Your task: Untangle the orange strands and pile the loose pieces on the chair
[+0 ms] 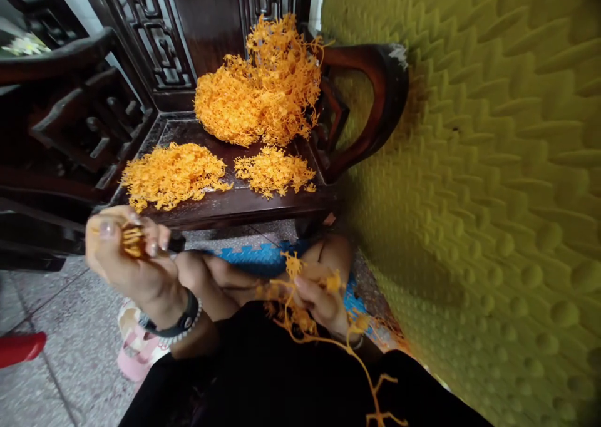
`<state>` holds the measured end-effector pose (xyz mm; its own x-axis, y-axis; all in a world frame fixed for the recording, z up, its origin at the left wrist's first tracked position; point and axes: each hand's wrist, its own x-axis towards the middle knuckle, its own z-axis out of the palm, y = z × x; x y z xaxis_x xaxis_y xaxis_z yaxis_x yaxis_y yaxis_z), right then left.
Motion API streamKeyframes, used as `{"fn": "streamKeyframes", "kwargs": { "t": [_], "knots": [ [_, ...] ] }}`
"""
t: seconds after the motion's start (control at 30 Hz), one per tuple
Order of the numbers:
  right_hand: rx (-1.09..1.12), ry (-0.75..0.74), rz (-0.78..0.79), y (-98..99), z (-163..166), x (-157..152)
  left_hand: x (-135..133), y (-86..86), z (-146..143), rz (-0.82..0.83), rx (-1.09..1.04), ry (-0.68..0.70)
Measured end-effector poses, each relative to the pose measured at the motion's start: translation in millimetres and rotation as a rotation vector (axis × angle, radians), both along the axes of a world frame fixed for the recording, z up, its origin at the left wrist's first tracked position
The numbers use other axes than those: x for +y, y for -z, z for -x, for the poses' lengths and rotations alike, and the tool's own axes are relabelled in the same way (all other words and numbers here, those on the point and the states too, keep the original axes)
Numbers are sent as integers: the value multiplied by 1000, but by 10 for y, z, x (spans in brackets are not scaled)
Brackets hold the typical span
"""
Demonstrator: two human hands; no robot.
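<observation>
My left hand [141, 275] is raised in front of the wooden chair, its fingers curled round a bunch of small orange pieces [133, 241]. Low over my lap, my right hand [323, 303] pinches a thin orange branching strand [338, 344], which looks like a plastic sprue with small pieces on it. Its tail hangs down over my dark clothing. On the chair seat [244, 209] lie a loose orange pile [176, 173] at the left and a smaller pile [277, 171] at the right. Behind them rises a large tangled orange heap [263, 89].
A curved armrest [382, 101] stands right of the heap, close to a textured yellow-green wall [493, 164]. Blue foam matting [263, 259] lies under my legs. Pink footwear [138, 355] and a red object [21, 349] are on the speckled floor at the left.
</observation>
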<state>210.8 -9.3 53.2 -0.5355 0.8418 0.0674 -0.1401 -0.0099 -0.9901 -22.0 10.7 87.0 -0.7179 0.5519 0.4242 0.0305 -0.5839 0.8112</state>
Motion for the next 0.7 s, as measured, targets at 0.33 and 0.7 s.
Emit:
{"fn": "streamKeyframes", "kwargs": {
  "t": [0.33, 0.7],
  "knots": [
    [-10, -140, -33, -212, 14, 202, -103, 97, -648, 322, 151, 838],
    [-199, -44, -232, -241, 39, 174, -184, 175, -605, 289, 619, 515]
  ]
}}
